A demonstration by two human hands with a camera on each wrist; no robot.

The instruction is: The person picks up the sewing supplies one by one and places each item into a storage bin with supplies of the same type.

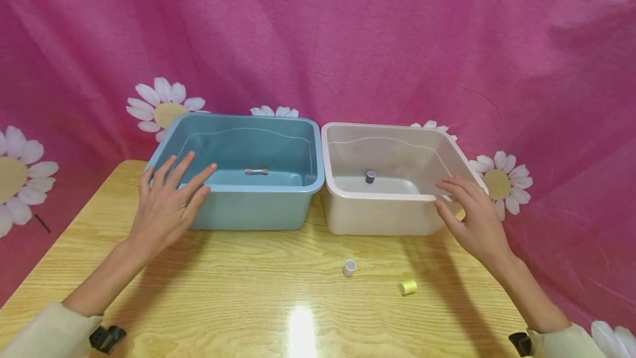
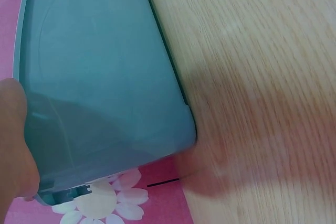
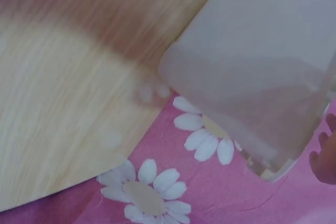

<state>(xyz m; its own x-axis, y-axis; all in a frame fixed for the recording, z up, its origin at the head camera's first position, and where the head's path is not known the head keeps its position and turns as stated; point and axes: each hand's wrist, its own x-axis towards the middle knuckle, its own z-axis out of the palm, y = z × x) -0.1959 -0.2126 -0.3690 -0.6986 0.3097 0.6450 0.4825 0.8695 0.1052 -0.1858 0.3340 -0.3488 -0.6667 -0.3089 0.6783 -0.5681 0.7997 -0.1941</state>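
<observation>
My left hand (image 1: 166,203) hovers at the front left corner of a blue plastic bin (image 1: 253,209), fingers spread and straight, holding nothing. In the left wrist view, part of that hand (image 2: 16,145) overlaps the bin's rim. On the bin's floor lies a small pale pinkish bundle (image 1: 256,172), like a skein of thread. A beige bin (image 1: 382,217) stands to the right with a dark purple thread spool (image 1: 370,177) inside. My right hand (image 1: 472,217) is at its front right corner, fingers relaxed and grasping nothing. Nearer me, a white spool (image 1: 350,268) stands upright and a yellow spool (image 1: 408,288) lies on its side.
Both bins sit side by side at the back of a light wooden table (image 1: 238,297). Behind and around it hangs a pink cloth (image 1: 308,32) with white flowers. The table's edge shows below the beige bin in the right wrist view.
</observation>
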